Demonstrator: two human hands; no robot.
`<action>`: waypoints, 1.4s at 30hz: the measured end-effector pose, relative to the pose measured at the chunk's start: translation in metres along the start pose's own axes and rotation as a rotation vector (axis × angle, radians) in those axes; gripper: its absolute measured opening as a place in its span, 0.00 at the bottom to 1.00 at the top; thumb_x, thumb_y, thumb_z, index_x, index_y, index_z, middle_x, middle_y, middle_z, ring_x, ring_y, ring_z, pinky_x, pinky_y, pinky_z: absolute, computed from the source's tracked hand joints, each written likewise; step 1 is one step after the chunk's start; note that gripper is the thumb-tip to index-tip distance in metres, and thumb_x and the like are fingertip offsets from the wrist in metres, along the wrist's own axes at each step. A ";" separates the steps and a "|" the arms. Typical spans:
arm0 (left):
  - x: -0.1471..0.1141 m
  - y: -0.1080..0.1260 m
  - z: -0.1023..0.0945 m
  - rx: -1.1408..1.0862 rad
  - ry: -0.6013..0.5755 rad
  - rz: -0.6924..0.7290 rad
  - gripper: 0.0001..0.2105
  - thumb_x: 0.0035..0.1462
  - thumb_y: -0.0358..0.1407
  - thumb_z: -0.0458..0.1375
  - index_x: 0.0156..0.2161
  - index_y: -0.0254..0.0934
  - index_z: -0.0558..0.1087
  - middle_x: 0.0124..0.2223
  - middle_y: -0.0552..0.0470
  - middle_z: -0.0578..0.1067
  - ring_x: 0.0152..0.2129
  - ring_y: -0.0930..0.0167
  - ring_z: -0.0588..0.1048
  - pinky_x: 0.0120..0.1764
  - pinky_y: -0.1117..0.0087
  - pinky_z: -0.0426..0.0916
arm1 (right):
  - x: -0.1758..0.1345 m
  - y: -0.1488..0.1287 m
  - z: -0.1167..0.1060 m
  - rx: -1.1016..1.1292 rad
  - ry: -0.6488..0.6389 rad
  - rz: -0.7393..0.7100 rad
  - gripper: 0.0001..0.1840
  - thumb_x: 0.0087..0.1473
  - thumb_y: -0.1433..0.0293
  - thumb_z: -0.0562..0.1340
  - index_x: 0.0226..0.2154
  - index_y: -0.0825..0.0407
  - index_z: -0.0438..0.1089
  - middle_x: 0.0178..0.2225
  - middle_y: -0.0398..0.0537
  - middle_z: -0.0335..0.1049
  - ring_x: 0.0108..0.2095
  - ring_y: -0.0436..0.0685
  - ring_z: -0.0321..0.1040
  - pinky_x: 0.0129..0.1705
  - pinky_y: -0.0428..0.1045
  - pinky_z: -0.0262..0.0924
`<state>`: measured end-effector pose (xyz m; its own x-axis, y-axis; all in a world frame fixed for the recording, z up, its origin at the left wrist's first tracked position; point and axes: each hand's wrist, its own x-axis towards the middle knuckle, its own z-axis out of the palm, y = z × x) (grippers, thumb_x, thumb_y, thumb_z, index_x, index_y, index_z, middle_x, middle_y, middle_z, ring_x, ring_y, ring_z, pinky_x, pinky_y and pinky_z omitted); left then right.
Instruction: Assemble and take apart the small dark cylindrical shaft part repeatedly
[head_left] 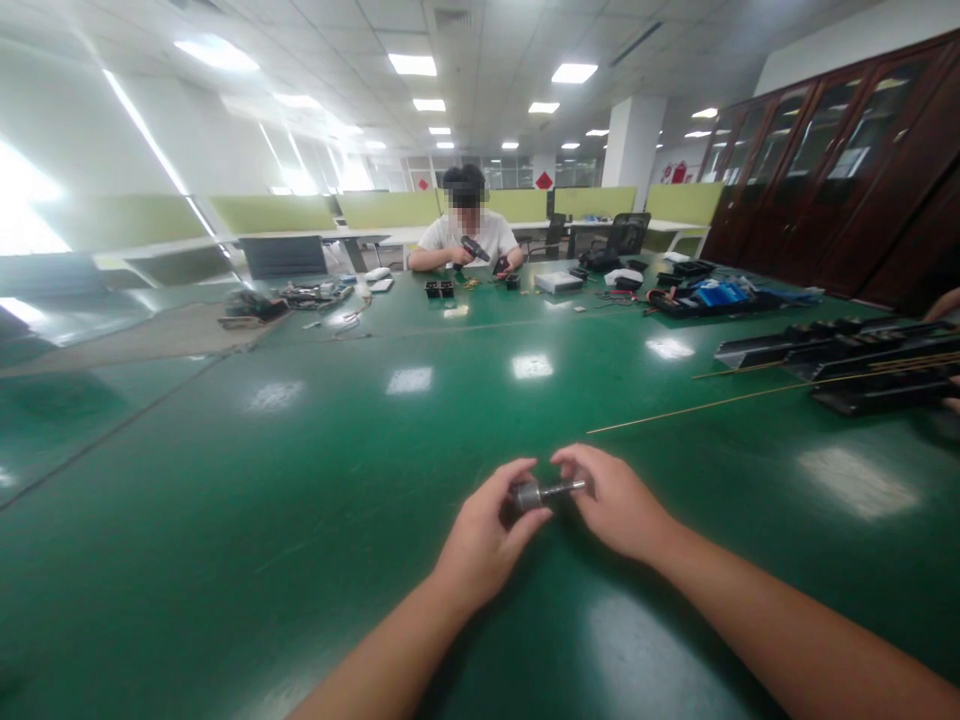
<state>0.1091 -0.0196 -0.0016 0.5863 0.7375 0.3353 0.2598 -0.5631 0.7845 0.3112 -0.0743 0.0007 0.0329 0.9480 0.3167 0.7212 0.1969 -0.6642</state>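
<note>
My left hand [491, 530] is closed round a small metal cylinder with a thin shaft [529, 495], which looks like a drill chuck with a bit. Its thumb and fingers grip the thick, dark body, and the shaft points right. My right hand [611, 500] is close to the free end of the shaft, fingers curved and apart from the thumb. The shaft's tip overlaps this hand in view; whether they touch is unclear. Both hands are just above the green tabletop [337, 470].
Across the table a person [469, 235] holds a dark power tool [474, 248] near small black parts [439, 289]. Black metal channels [795, 345] and thin brass-coloured rods [697, 407] lie at the right, where another person's hand shows. Tools and a blue item [724, 292] lie farther back.
</note>
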 end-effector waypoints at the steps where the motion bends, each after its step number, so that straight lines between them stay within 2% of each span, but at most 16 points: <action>1: 0.000 0.000 0.000 0.000 0.007 -0.001 0.21 0.57 0.36 0.62 0.55 0.41 0.68 0.49 0.47 0.75 0.43 0.66 0.74 0.48 0.64 0.70 | 0.000 0.000 0.001 0.016 0.018 -0.012 0.26 0.47 0.86 0.56 0.46 0.50 0.69 0.40 0.47 0.73 0.38 0.54 0.69 0.42 0.48 0.61; 3: 0.000 0.001 -0.001 0.007 0.027 0.020 0.19 0.56 0.35 0.63 0.53 0.41 0.69 0.48 0.47 0.75 0.42 0.66 0.74 0.46 0.65 0.70 | -0.001 0.000 0.003 0.045 0.027 -0.040 0.26 0.46 0.86 0.56 0.46 0.50 0.68 0.40 0.47 0.72 0.37 0.53 0.68 0.41 0.48 0.62; 9: -0.001 0.005 -0.005 0.008 0.033 0.144 0.09 0.54 0.32 0.64 0.42 0.38 0.73 0.40 0.50 0.76 0.37 0.69 0.74 0.41 0.69 0.69 | -0.006 -0.013 0.002 0.090 0.002 -0.101 0.19 0.46 0.81 0.62 0.42 0.50 0.70 0.37 0.45 0.71 0.34 0.53 0.67 0.36 0.47 0.61; 14: -0.001 0.008 -0.005 -0.009 0.015 0.175 0.08 0.55 0.31 0.64 0.41 0.38 0.74 0.40 0.50 0.77 0.38 0.69 0.74 0.42 0.69 0.69 | -0.007 -0.017 -0.001 0.058 -0.018 -0.127 0.11 0.47 0.79 0.63 0.34 0.51 0.71 0.32 0.43 0.70 0.31 0.52 0.66 0.34 0.46 0.58; 23: -0.001 0.004 -0.004 0.020 0.044 0.143 0.10 0.53 0.35 0.66 0.41 0.38 0.75 0.40 0.47 0.77 0.38 0.67 0.76 0.42 0.67 0.71 | -0.007 -0.014 -0.002 0.071 -0.043 -0.175 0.08 0.50 0.77 0.63 0.34 0.51 0.74 0.33 0.45 0.72 0.34 0.53 0.68 0.36 0.46 0.60; 29: -0.002 0.001 -0.002 0.060 0.058 0.113 0.11 0.53 0.34 0.66 0.43 0.40 0.76 0.41 0.51 0.78 0.38 0.68 0.76 0.43 0.68 0.70 | -0.006 -0.013 -0.002 0.097 -0.046 -0.183 0.09 0.49 0.77 0.64 0.35 0.51 0.74 0.33 0.45 0.73 0.33 0.53 0.68 0.36 0.46 0.60; 42: -0.002 0.002 -0.004 0.079 0.061 0.108 0.11 0.54 0.34 0.66 0.44 0.40 0.76 0.42 0.50 0.78 0.39 0.68 0.76 0.44 0.68 0.71 | -0.005 -0.014 -0.003 0.111 -0.035 -0.186 0.07 0.48 0.77 0.64 0.32 0.52 0.75 0.29 0.44 0.72 0.30 0.51 0.66 0.33 0.45 0.57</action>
<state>0.1057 -0.0214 0.0014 0.5671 0.6908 0.4485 0.2589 -0.6665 0.6991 0.3030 -0.0830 0.0108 -0.1197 0.9004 0.4182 0.6317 0.3940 -0.6676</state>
